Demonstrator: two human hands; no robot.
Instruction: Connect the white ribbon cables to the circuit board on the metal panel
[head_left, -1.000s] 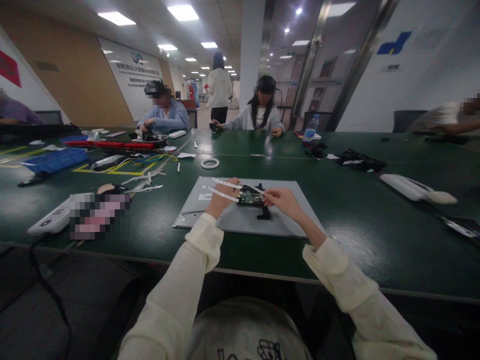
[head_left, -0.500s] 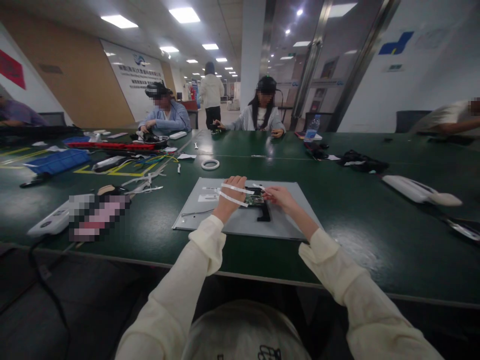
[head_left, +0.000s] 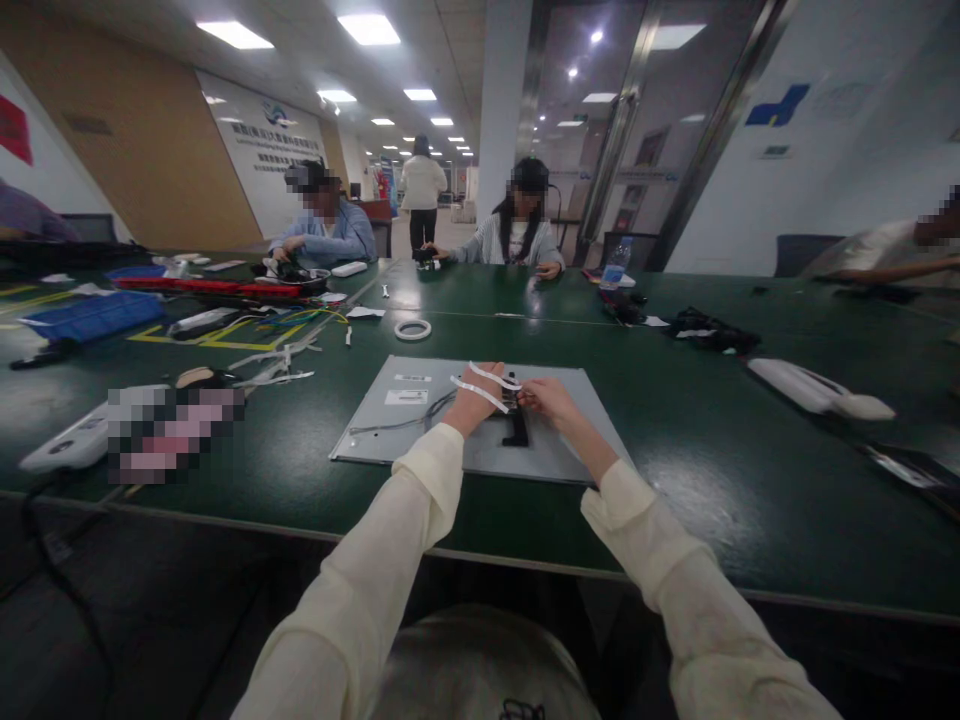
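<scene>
A flat grey panel lies on the table in front of me, with a black bracket on its middle. My left hand is over the panel beside the bracket, fingers curled in and partly hidden. Two white tape strips lie across the back of that hand. My right hand meets it from the right, fingertips pinched together near the bracket's top; what they pinch is too small to tell. Grey wires run across the panel to the left. My hands hide the circuit board.
A white tape roll lies beyond the panel. Loose white strips, a power strip and a blue tray are at left. To the right lies a white handheld device. Co-workers sit across the table.
My left hand has moved right over the circuit board, uncovering wires on the panel's left. The white strip at my right fingertips no longer shows clearly, and my hands are closer together.
</scene>
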